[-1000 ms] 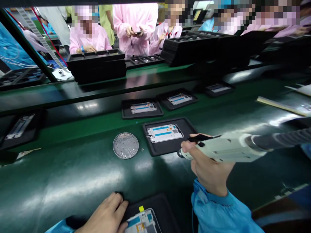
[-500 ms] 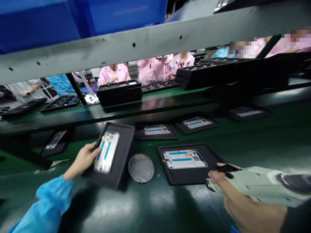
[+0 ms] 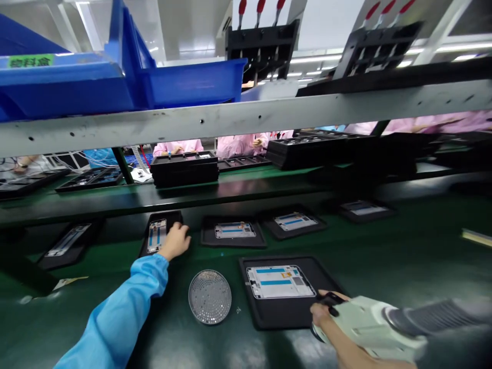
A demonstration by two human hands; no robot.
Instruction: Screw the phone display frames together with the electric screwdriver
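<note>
My left hand (image 3: 176, 242), in a blue sleeve, is at the right edge of a black tray (image 3: 177, 217) in the back row. Its fingers curl over that edge; the thumb is hidden. In this tray lies a white phone frame (image 3: 157, 236) with blue strips. My right hand (image 3: 323, 315) is closed around a pale green tool (image 3: 365, 325) with a ribbed grey hose. The tool's front end reaches the lower right corner of the nearest black tray (image 3: 277, 312), which carries another phone frame (image 3: 280, 282). A round dish of small shiny parts (image 3: 209, 297) sits between my hands.
More black trays with phone frames stand along the back, such as one tray (image 3: 249, 241) beside my left hand. A shelf (image 3: 238, 192) and a pale metal beam (image 3: 230, 120) run across above. Blue bins (image 3: 192, 82) sit on top. People in pink work beyond.
My left hand has carried the black tray from beside the dish to the back row, where it now lies. The view has tilted upward. My right hand still holds the tool by the near tray.
</note>
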